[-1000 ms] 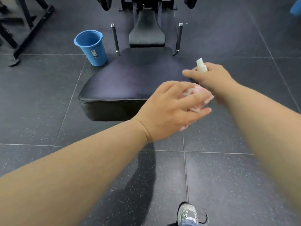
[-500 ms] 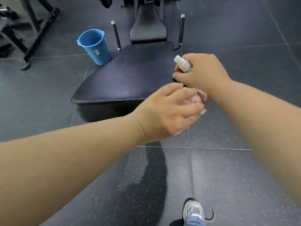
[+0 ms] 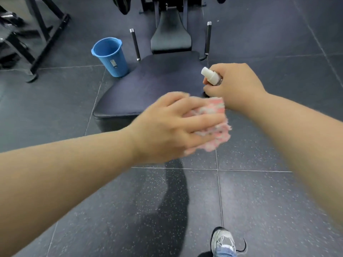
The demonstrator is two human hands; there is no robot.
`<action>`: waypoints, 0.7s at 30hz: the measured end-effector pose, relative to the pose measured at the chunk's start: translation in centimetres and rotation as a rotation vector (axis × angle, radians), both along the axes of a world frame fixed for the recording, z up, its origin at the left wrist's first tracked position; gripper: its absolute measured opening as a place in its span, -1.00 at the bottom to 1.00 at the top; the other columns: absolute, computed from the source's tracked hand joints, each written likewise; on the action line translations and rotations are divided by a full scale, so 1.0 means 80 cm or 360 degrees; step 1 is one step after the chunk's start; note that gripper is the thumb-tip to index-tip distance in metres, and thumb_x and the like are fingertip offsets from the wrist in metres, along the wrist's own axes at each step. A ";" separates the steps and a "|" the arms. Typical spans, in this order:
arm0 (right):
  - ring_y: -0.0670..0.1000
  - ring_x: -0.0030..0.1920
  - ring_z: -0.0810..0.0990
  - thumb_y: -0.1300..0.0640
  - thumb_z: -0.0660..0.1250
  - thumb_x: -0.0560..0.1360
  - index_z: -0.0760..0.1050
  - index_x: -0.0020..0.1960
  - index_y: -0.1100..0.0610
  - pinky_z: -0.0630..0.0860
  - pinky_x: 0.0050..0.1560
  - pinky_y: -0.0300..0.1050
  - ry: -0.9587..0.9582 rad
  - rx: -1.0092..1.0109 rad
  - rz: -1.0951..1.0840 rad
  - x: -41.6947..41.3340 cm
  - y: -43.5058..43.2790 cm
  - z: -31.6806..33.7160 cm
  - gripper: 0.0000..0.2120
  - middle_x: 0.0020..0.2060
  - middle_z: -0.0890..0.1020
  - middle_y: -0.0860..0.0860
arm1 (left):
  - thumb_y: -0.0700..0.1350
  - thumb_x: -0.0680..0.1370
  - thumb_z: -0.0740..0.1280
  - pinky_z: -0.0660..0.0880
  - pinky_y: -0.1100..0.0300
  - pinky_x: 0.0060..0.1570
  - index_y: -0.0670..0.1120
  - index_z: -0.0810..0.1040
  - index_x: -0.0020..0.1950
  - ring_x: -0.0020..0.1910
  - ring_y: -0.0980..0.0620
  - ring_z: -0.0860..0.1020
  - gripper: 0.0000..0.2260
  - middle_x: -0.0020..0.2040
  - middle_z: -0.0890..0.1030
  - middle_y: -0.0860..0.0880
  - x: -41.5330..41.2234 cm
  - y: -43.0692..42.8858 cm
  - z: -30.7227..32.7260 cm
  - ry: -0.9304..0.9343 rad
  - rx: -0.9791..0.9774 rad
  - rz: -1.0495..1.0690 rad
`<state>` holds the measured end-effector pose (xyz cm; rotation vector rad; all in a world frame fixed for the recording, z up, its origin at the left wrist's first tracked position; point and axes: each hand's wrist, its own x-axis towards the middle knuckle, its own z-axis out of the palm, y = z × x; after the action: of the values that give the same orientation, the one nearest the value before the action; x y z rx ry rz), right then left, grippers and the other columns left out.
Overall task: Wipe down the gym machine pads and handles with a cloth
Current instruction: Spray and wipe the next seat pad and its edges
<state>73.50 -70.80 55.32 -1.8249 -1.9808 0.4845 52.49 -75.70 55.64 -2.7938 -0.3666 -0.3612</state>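
Head view: your left hand (image 3: 167, 127) grips cloth (image 3: 219, 134), right hand (image 3: 235, 84) grips spray bottle (image 3: 209, 76); likely dampening. Next: wipe seat pad (image 3: 148, 89) from near edge.

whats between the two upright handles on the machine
The narrow black back pad lies between the handle beside the blue bucket and the other handle, just beyond the wide seat pad. The head view shows it.

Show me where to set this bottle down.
Bare seat pad between the blue bucket and the spray bottle in the right hand; open floor between the cloth and the shoe. Crowded where the left hand meets the right, at the pad's near right corner.
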 end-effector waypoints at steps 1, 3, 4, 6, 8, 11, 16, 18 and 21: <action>0.07 -0.10 0.52 0.10 0.32 0.48 0.55 -0.09 -0.01 0.44 -0.18 -0.04 -0.0029 -0.0021 -0.0007 -0.002 0.001 0.002 -0.95 -0.18 0.61 -0.04 | 0.01 0.54 0.33 0.46 -0.09 0.12 0.04 0.68 0.10 0.19 -0.22 0.52 -0.80 0.35 0.55 0.04 0.017 0.004 -0.005 0.0030 0.0014 0.0012; 0.09 -0.10 0.52 0.12 0.31 0.47 0.54 -0.09 -0.01 0.48 -0.16 -0.02 -0.0119 0.0003 0.0012 -0.009 0.004 0.003 -0.94 -0.18 0.60 -0.03 | -0.11 0.54 0.31 0.49 -0.09 -0.03 -0.02 0.65 -0.04 0.07 -0.27 0.56 -0.87 0.35 0.55 0.02 0.012 0.016 -0.016 0.0014 0.0036 0.0051; 0.10 -0.10 0.52 0.12 0.30 0.47 0.54 -0.10 -0.01 0.49 -0.14 -0.01 -0.0161 0.0044 0.0027 -0.014 0.006 0.005 -0.94 -0.19 0.59 -0.02 | -0.20 0.55 0.28 0.50 -0.07 -0.10 -0.04 0.63 -0.08 0.02 -0.27 0.57 -0.85 0.34 0.56 0.01 -0.003 0.020 -0.020 -0.0027 0.0008 0.0056; 0.10 -0.09 0.51 0.12 0.27 0.48 0.55 -0.07 -0.01 0.50 -0.11 0.01 -0.0225 0.0137 0.0084 -0.028 0.009 0.008 -0.91 -0.18 0.58 -0.02 | -0.26 0.56 0.30 0.52 -0.06 -0.12 -0.07 0.61 -0.14 0.00 -0.26 0.59 -0.84 0.31 0.59 0.03 -0.040 0.023 -0.025 -0.0049 0.0022 0.0018; 0.11 -0.08 0.49 0.12 0.26 0.47 0.57 -0.03 0.01 0.50 -0.10 0.01 -0.0248 0.0195 0.0169 -0.050 0.015 0.014 -0.87 -0.16 0.58 -0.02 | -0.24 0.56 0.32 0.52 -0.06 -0.06 -0.06 0.59 -0.12 0.08 -0.24 0.56 -0.88 0.32 0.57 0.07 -0.081 0.022 -0.028 0.0007 0.0096 -0.0003; 0.13 -0.10 0.49 0.12 0.27 0.47 0.56 -0.04 0.02 0.39 -0.19 -0.05 -0.0276 0.0200 0.0292 -0.083 0.024 0.022 -0.88 -0.21 0.55 -0.01 | -0.19 0.60 0.21 0.46 -0.07 0.06 -0.02 0.46 -0.02 0.19 -0.22 0.44 -0.91 0.37 0.48 0.12 -0.139 0.017 -0.022 0.0113 0.0099 0.0060; 0.10 -0.14 0.48 0.11 0.26 0.49 0.54 -0.06 0.04 0.31 -0.23 -0.09 -0.0256 0.0165 0.0404 -0.133 0.029 0.021 -0.91 -0.25 0.52 -0.05 | -0.23 0.60 0.24 0.49 -0.09 0.08 -0.07 0.57 -0.05 0.20 -0.26 0.51 -0.86 0.34 0.56 0.02 -0.205 -0.030 -0.036 -0.0119 0.0079 0.0556; 0.09 -0.16 0.46 0.08 0.25 0.52 0.51 -0.06 0.05 0.29 -0.24 -0.10 -0.0219 0.0176 0.0413 -0.157 0.030 0.021 -0.92 -0.27 0.49 -0.06 | -0.20 0.55 0.30 0.47 -0.05 0.15 -0.07 0.58 -0.03 0.15 -0.24 0.52 -0.92 0.32 0.53 -0.12 -0.205 -0.067 -0.055 -0.0633 -0.0125 0.1083; 0.11 -0.14 0.44 0.02 0.23 0.57 0.43 -0.07 0.04 0.27 -0.25 -0.08 -0.0194 0.0135 0.0400 -0.193 0.035 0.017 -0.89 -0.22 0.50 -0.02 | -0.04 0.58 0.28 0.46 0.06 0.26 0.09 0.50 0.20 0.36 -0.08 0.42 -0.80 0.43 0.40 -0.15 -0.123 -0.100 -0.064 -0.1698 -0.0649 0.1712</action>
<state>58.05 -67.97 56.72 -1.5966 -2.2916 0.3630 42.64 -83.68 50.49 -1.9559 -2.1636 -1.5164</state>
